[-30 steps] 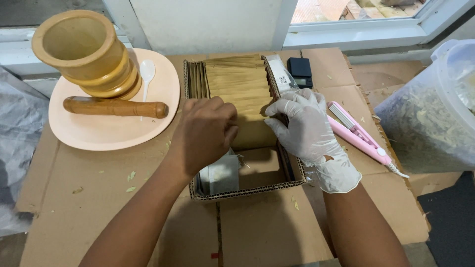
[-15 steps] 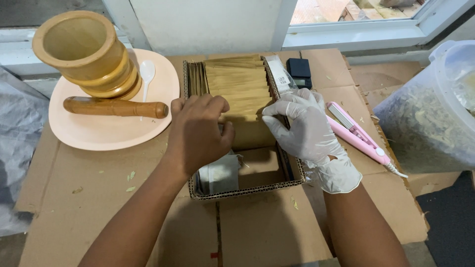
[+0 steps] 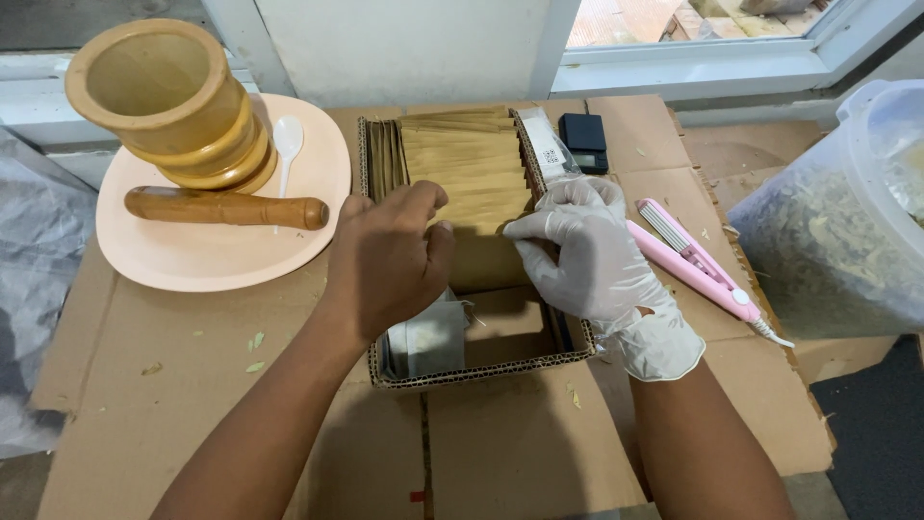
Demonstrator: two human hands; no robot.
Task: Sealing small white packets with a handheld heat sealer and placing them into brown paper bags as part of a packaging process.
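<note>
Paper pouches (image 3: 467, 159): a tight row of flat brown kraft pouches standing on edge, filling the far part of the cardboard box (image 3: 481, 371) — the near part of the box is mostly bare floor.
Left hand (image 3: 390, 255): bare, palm down over the near end of the row, fingers curled onto the front pouch's top edge; whether they pinch it or only rest there cannot be told.
Right hand (image 3: 587, 255): in a white glove, fingertips pressed against the same front pouch from the right side, fingers together, nothing lifted clear.
Grey packet (image 3: 428, 337): lies in the near left corner of the box, just below the left hand.
Plate (image 3: 192, 265): peach-coloured, left of the box, bearing a wooden mortar (image 3: 168, 101), a wooden pestle (image 3: 226, 207) lying across it and a white plastic spoon (image 3: 287, 140).
Pink sealer (image 3: 698, 265): right of the box, just beside the gloved hand.
Black scale (image 3: 584, 142): small, beyond the right hand.
Plastic tub (image 3: 847, 221): clear, at the far right — holding dried leaf matter.
Cardboard sheet (image 3: 173, 404): covers the surface under everything.
</note>
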